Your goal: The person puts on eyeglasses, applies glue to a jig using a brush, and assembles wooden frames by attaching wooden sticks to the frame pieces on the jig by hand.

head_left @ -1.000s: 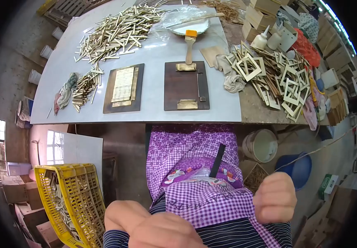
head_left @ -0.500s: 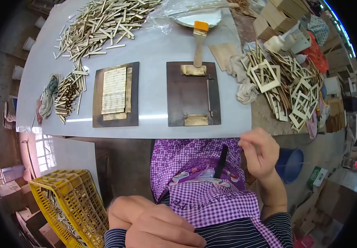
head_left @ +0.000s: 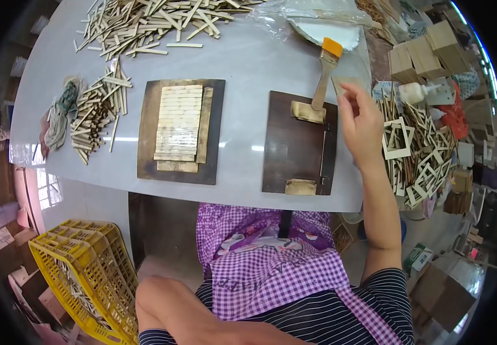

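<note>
My right hand [head_left: 364,123] is above the table beside the upper right edge of a dark wooden board [head_left: 291,149]. Its fingers are loosely curled, thumb and forefinger slightly apart, and I see nothing held. Closest to it is a flat brush [head_left: 324,75] with orange bristles, its handle end over a brass-coloured block [head_left: 308,112] on that board. A second such block [head_left: 301,187] and a thin dark strip [head_left: 324,150] are also on the board. On another dark board [head_left: 148,135] to the left, pale wooden strips [head_left: 178,123] lie in a row. My left forearm [head_left: 197,322] crosses the bottom edge; its hand is out of sight.
Loose strips lie in a large pile [head_left: 150,26] and a smaller pile [head_left: 96,112], beside a rag [head_left: 61,118]. A white dish [head_left: 329,34] is at the back. Square wooden frames [head_left: 398,141] are heaped at right. A yellow crate [head_left: 87,276] stands lower left.
My right hand has moved up from the table's front edge to beside the brush. My left hand has dropped out of view. The camera view has shifted and turned.
</note>
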